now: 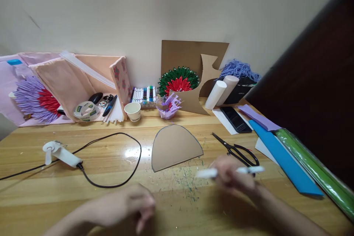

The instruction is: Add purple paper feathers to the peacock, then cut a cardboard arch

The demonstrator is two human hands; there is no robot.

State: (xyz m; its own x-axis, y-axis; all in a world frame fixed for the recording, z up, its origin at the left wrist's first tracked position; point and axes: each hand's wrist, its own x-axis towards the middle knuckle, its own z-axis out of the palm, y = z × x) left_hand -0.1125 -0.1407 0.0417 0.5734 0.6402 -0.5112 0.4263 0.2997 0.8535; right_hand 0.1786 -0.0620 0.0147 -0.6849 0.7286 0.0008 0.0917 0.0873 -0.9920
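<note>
A half-round piece of cardboard [177, 147] with a dark outline along its edge lies flat on the wooden table. My right hand [231, 175], blurred by motion, is closed around a white marker [207, 173] to the right of the cardboard. Black-handled scissors [235, 150] rest just beyond that hand. My left hand [135, 202] hovers near the table's front, below the cardboard and apart from it. Its fingers curl downward and are partly hidden, so what they do is unclear.
A glue gun [63, 154] with a looping black cord lies at left. Behind stand a paper cup [133, 112], a bowl of purple scraps [168, 106], a marker set [143, 95] and cut cardboard [190, 100]. A phone [236, 119] and blue paper [284, 158] lie at right.
</note>
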